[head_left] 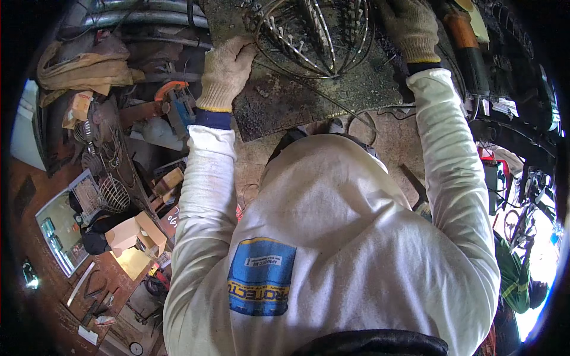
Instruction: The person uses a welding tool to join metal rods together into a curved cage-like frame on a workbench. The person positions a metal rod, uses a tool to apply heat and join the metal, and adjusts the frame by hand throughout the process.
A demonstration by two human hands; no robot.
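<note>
A wire frame of curved metal rods (pixel 331 50) with small upright pegs lies on a dark, speckled metal plate (pixel 273 115) at the top of the view. At the plate's left edge is my left hand (pixel 228 68), in a beige knit work glove. Its fingers curl inward beside the frame's left rim; what they hold, if anything, is hidden. To the right of the frame, my right hand (pixel 412 29) wears a matching glove. The upper edge of the view cuts off its fingers. A thin cable or rod (pixel 332 102) runs from the frame past the plate's near edge.
Metal pipes (pixel 145 19) and a brown cloth (pixel 86 66) lie at upper left. Below them are an orange-and-blue clamp-like tool (pixel 176 107) and an open cardboard box (pixel 138 234). Dark bars and cables crowd the right. A dark metal bar (pixel 414 183) lies on the floor.
</note>
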